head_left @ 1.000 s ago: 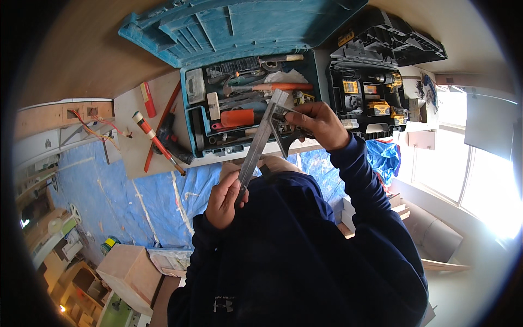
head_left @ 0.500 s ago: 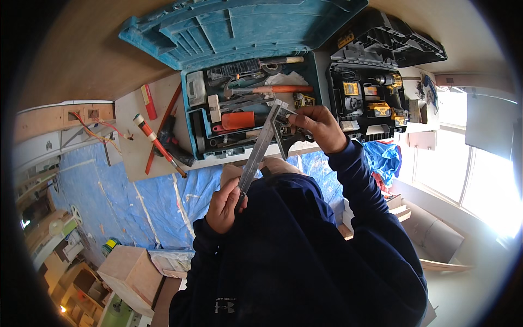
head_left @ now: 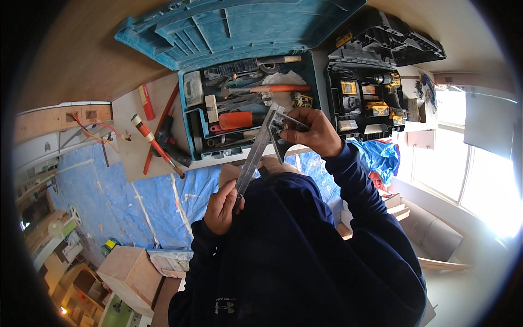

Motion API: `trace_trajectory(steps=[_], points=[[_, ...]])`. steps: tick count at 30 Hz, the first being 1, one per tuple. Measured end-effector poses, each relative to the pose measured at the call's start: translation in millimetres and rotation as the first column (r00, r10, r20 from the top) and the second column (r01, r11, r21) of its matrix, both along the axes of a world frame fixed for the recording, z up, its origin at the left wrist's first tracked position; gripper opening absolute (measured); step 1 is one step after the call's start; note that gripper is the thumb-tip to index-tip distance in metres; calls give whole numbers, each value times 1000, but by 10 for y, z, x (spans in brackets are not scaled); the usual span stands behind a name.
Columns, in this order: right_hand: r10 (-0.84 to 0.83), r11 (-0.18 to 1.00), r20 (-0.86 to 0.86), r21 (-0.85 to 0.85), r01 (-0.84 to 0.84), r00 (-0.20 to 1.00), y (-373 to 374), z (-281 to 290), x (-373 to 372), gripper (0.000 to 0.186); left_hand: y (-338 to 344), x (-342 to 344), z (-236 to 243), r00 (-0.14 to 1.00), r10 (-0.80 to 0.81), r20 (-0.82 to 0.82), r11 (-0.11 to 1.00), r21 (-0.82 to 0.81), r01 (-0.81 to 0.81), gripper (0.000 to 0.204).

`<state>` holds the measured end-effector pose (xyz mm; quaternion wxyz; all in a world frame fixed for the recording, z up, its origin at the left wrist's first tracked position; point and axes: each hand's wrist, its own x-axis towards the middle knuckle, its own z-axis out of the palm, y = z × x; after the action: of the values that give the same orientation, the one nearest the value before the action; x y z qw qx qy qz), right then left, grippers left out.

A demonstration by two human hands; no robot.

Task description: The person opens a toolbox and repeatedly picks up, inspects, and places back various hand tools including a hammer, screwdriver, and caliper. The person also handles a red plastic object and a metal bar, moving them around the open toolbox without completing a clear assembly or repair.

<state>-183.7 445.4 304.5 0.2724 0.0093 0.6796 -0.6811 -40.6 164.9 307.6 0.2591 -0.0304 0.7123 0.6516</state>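
Note:
Over the front edge of a teal tool case (head_left: 318, 82), my two hands hold a metal square (head_left: 253, 162) slantwise in front of my body. Its long flat grey blade runs down to my left hand (head_left: 220, 208), whose fingers are wrapped round the lower end. At the upper end my right hand (head_left: 318, 133) pinches the head between thumb and fingers, partly hiding it. A shorter dark arm angles down from the head. In the case behind lie a hammer (head_left: 283, 88) with an orange handle, an orange tool (head_left: 237, 119) and a tape measure (head_left: 300, 101).
The teal lid (head_left: 239, 32) stands raised at the back. To the right, a black case (head_left: 331, 103) holds a yellow-and-black drill (head_left: 388, 80) and batteries. On the left of the worktop lie a dark power tool (head_left: 173, 140) and a red-and-white stick-like tool (head_left: 150, 136). Blue sheeting (head_left: 109, 196) covers the floor.
My right hand has shifted slightly left and down at the head of the square. The dark arm now sits closer to the blade. My left hand keeps its grip, and the view has moved slightly.

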Motion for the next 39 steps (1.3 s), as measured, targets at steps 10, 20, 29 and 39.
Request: trace_trajectory(steps=[10,20,29,39], points=[[86,996,27,32,-87,996,60,-83,-9,35,7,0,5,1000,0,-13,1000,-5,0,39],[60,998,39,-6,-60,997,69,-52,13,39,14,-6,0,1000,-8,-27,1000,-14,7,37],[50,998,6,37,-50,999,63,-51,41,34,24,-16,0,1000,-26,-14,1000,-16,26,39],[11,1000,-77,27,-9,997,95,-88,82,28,34,-41,35,999,-23,-36,999,-43,22,37]])
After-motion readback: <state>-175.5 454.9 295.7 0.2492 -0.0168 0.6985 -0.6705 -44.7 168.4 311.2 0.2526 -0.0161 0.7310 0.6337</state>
